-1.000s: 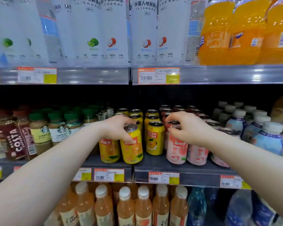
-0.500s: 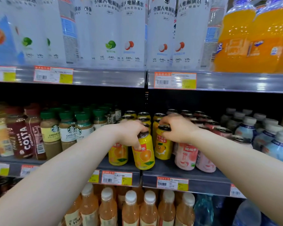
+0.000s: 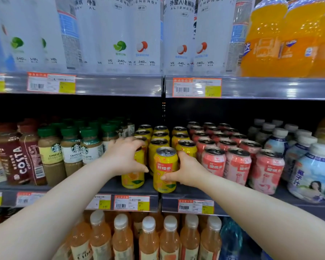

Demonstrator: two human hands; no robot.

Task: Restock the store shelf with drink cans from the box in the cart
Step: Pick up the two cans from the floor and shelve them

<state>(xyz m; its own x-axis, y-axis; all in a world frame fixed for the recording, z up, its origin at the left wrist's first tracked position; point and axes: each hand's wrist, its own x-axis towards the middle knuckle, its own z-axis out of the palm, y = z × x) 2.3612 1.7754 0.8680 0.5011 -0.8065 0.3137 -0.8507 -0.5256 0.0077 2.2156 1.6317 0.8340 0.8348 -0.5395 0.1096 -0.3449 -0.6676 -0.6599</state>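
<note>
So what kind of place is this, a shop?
Most likely a shop's drinks aisle: metal shelves carry barcoded price tags, with rows of bottled and canned drinks, and two hands straightening yellow cans.

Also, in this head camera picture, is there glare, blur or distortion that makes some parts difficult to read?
Head view: glare streaks the upper shelf rail and washes out its price tags; wide-angle bending curves the shelves and stretches both forearms; the edges are soft, and the back of the middle shelf is dark; the front yellow can by the right hand is sharp.
</note>
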